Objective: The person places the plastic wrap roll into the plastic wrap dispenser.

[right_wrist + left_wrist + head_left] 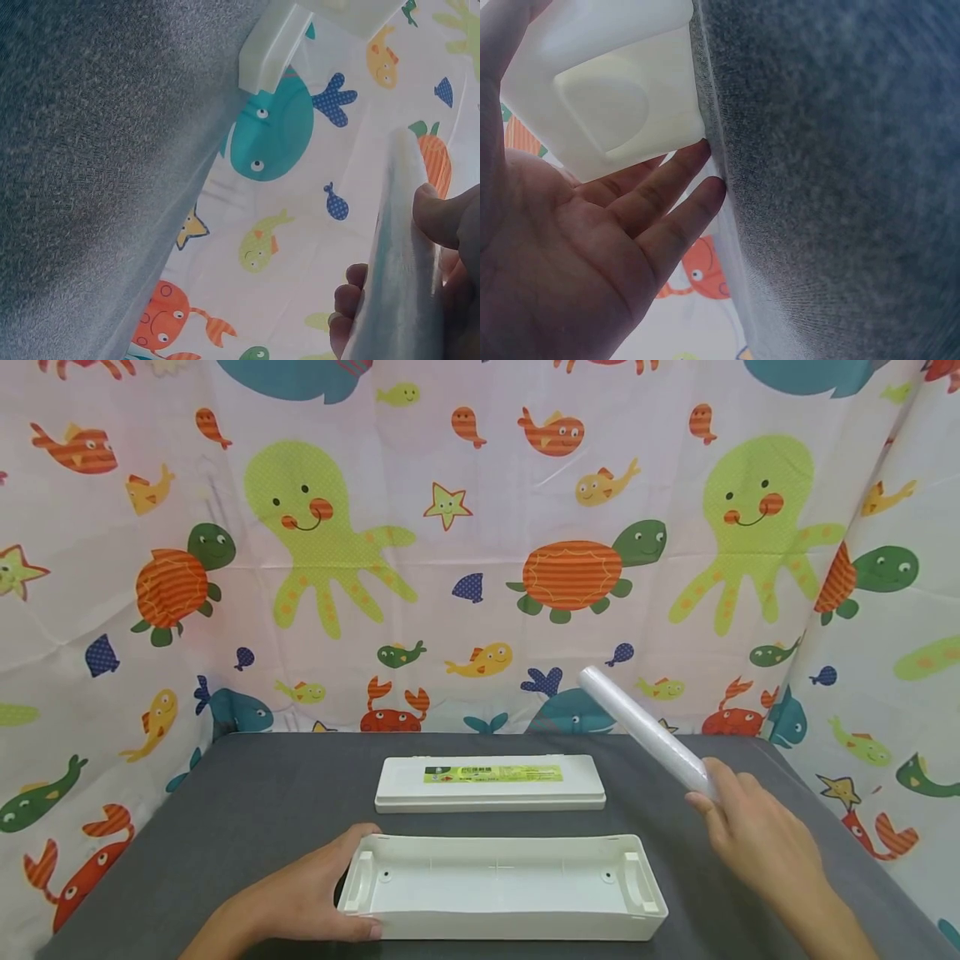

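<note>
A long white open-topped plastic box [495,925] lies near the front of the table, its hollow inside facing up. My left hand [300,885] grips its left end, thumb at the front wall and forefinger at the back corner. In the left wrist view, the box's end wall [622,105] stands beside the fingers. Up to the right of the box, my right hand [765,831] holds a translucent roll of cling film [648,731] by its lower end, tilted up to the left. In the right wrist view, fingers and thumb wrap the roll [401,255].
Behind the box lies a white lid [487,795] with a green and yellow label. The grey tablecloth [292,793] covers the table. A curtain [465,468] printed with sea animals hangs at the back and both sides.
</note>
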`<state>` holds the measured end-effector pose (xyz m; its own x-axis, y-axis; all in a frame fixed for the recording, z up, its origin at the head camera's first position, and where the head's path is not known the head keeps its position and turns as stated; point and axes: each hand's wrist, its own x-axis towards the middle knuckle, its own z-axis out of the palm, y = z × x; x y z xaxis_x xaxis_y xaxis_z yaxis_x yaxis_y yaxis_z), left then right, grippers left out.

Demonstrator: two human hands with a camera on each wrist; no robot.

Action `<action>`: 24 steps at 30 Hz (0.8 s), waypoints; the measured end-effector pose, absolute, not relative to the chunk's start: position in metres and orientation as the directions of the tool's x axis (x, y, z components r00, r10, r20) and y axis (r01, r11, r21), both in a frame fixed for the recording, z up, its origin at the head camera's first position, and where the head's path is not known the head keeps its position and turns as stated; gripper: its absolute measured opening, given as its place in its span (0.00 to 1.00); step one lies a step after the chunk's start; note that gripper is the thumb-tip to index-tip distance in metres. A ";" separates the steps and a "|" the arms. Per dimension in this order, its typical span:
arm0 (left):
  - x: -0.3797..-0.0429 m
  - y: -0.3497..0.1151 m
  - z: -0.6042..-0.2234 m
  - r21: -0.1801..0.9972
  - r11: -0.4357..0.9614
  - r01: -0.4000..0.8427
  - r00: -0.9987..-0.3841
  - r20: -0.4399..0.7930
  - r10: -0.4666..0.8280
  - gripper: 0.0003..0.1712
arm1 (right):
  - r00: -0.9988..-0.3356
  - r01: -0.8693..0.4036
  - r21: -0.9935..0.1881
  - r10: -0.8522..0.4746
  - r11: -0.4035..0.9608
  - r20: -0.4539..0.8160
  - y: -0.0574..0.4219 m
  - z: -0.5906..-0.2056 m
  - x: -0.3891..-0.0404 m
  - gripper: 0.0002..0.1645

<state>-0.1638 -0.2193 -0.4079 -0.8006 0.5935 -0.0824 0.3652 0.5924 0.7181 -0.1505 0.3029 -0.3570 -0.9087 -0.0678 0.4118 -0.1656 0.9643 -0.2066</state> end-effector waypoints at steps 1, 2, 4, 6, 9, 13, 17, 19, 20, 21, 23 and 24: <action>-0.164 -0.219 -0.408 0.716 0.596 0.364 -0.803 -0.084 0.591 0.55 | -0.905 -0.169 -0.203 -0.070 0.964 0.421 0.302 -0.357 -0.150 0.30; -0.164 -0.219 -0.409 0.714 0.598 0.365 -0.804 -0.083 0.589 0.55 | -0.898 -0.176 -0.196 -0.076 0.965 0.434 0.302 -0.358 -0.150 0.31; -0.164 -0.219 -0.409 0.715 0.595 0.367 -0.803 -0.080 0.591 0.54 | -0.885 -0.186 -0.185 -0.083 0.965 0.458 0.301 -0.358 -0.150 0.31; -0.164 -0.219 -0.409 0.715 0.590 0.376 -0.800 -0.072 0.596 0.54 | -0.871 -0.197 -0.171 -0.092 0.965 0.483 0.300 -0.359 -0.151 0.31; -0.164 -0.219 -0.409 0.714 0.588 0.381 -0.799 -0.066 0.598 0.53 | -0.859 -0.204 -0.156 -0.101 0.966 0.501 0.299 -0.358 -0.151 0.33; -0.165 -0.219 -0.409 0.707 0.593 0.385 -0.803 -0.061 0.593 0.53 | -0.837 -0.216 -0.128 -0.116 0.968 0.534 0.297 -0.356 -0.151 0.34; -0.164 -0.219 -0.408 0.702 0.587 0.403 -0.797 -0.046 0.603 0.52 | -0.814 -0.233 -0.108 -0.133 0.966 0.565 0.295 -0.354 -0.151 0.34; -0.164 -0.220 -0.407 0.701 0.584 0.408 -0.794 -0.043 0.606 0.52 | -0.799 -0.248 -0.100 -0.145 0.964 0.583 0.295 -0.354 -0.151 0.34; -0.163 -0.220 -0.407 0.702 0.585 0.406 -0.794 -0.045 0.606 0.52 | -0.791 -0.256 -0.095 -0.152 0.962 0.592 0.294 -0.354 -0.151 0.34; -0.163 -0.220 -0.407 0.702 0.586 0.404 -0.795 -0.048 0.605 0.53 | -0.784 -0.264 -0.090 -0.159 0.960 0.600 0.294 -0.354 -0.151 0.34; -0.163 -0.219 -0.408 0.703 0.591 0.395 -0.797 -0.057 0.601 0.53 | -0.769 -0.280 -0.079 -0.174 0.957 0.615 0.294 -0.354 -0.151 0.34; -0.163 -0.219 -0.408 0.707 0.591 0.389 -0.798 -0.062 0.599 0.53 | -0.760 -0.288 -0.072 -0.182 0.955 0.624 0.294 -0.354 -0.150 0.34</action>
